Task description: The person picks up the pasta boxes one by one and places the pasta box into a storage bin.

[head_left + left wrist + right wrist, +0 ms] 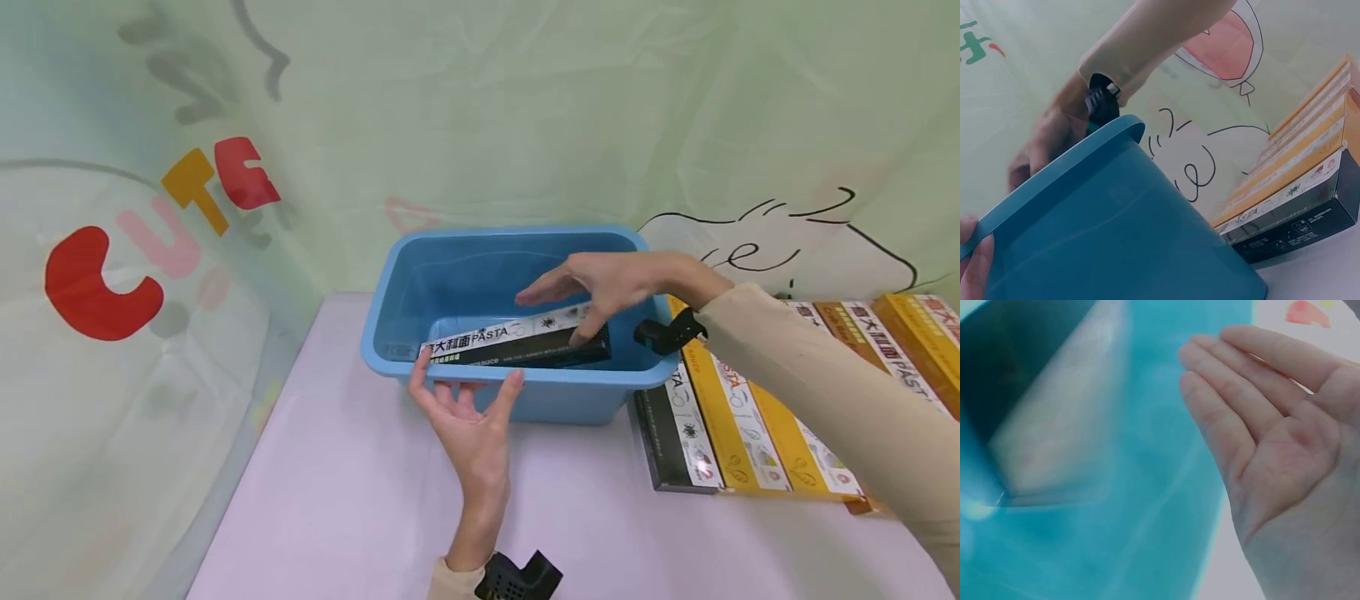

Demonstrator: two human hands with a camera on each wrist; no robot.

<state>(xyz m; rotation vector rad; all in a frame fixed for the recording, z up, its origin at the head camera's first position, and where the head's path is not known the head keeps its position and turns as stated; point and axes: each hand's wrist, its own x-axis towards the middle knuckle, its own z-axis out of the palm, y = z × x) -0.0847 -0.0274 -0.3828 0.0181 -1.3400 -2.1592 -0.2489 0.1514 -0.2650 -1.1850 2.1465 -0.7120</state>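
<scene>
A blue bin [495, 377] stands on the table, also large in the left wrist view [1116, 231]. Inside it a black and white pasta box [525, 335] lies slightly tilted along the front wall. My left hand [472, 433] grips the front rim, with fingertips on both sides of the rim in the left wrist view [975, 262]. Over the box, inside the bin, my right hand [600, 287] has its fingers extended and its thumb by the box's right part; whether they touch is unclear. The right wrist view shows that hand [1279, 431] flat-fingered beside the blurred box [1054, 419].
Right of the bin, several pasta boxes lie side by side: a black one [667, 442] nearest the bin, then yellow ones [731, 450] and brown ones partly behind my right sleeve [825, 392]. A printed curtain [495, 108] hangs behind the table [337, 500].
</scene>
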